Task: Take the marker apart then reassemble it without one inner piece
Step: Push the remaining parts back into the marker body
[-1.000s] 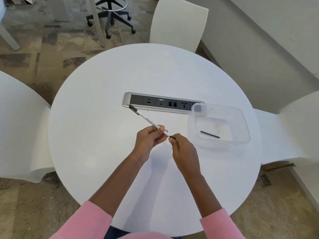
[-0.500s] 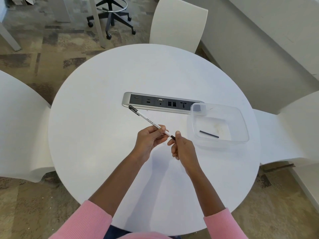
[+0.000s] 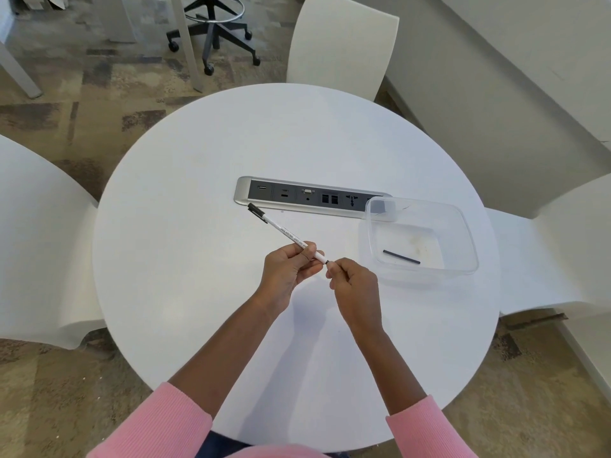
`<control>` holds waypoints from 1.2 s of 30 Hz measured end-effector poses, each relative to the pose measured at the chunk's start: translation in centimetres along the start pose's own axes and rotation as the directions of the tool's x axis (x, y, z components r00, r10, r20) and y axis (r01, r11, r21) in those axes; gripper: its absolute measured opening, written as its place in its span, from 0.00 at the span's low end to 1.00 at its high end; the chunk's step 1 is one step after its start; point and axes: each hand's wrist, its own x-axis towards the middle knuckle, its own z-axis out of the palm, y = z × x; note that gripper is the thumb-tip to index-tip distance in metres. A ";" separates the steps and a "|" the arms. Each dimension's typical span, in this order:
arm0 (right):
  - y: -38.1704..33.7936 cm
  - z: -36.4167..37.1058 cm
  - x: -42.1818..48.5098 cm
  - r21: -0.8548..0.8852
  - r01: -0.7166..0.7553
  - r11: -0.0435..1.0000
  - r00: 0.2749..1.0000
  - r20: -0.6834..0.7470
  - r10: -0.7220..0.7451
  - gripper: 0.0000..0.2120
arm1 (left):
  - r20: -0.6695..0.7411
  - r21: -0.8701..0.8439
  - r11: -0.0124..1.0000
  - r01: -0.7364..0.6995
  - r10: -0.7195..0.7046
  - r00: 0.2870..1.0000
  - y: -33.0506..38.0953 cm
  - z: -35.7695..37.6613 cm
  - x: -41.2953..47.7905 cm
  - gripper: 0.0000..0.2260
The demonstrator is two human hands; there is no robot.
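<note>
A slim white marker (image 3: 284, 232) with a black cap at its far end points up and to the left over the round table. My left hand (image 3: 291, 269) grips its barrel near the lower end. My right hand (image 3: 353, 285) pinches the small black end piece (image 3: 328, 262) at the marker's near tip, fingers closed around it. A thin black inner stick (image 3: 401, 256) lies loose inside a clear plastic container (image 3: 463, 233) to the right of my hands.
A silver power and data socket strip (image 3: 307, 195) is set into the white round table (image 3: 198, 292) just beyond the marker. White chairs (image 3: 344, 44) stand at the far side, left and right. A wheeled stool base stands on the carpet behind.
My right hand's fingers have shifted on the marker's near tip, from thumb raised back to a closed pinch. The marker and left hand have stayed nearly still.
</note>
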 end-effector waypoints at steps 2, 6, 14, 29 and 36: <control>-0.1 0.0 0.3 0.078 -0.079 0.994 0.997 0.013 0.078 0.15 | 0.004 0.006 1.000 -0.001 0.001 1.000 0.0 0.2 0.1 0.05; -0.1 0.0 0.8 0.178 -0.221 0.959 0.975 0.075 0.210 0.19 | 0.019 0.015 1.000 -0.006 0.006 1.000 0.0 0.5 0.1 0.06; -0.3 -0.4 1.2 0.436 -0.538 0.721 0.840 0.351 0.414 0.17 | 0.051 0.030 0.999 -0.019 0.018 0.999 -0.4 0.5 -0.1 0.06; 0.3 -1.6 1.3 0.538 -0.774 0.335 0.633 0.640 0.434 0.22 | 0.083 0.106 0.991 -0.078 0.069 0.994 -0.6 0.6 -0.4 0.06; 2.2 -0.7 -1.0 -0.139 0.077 0.987 0.995 0.066 -0.069 0.07 | 0.005 0.065 0.994 -0.083 0.083 0.997 -0.9 1.2 -0.7 0.05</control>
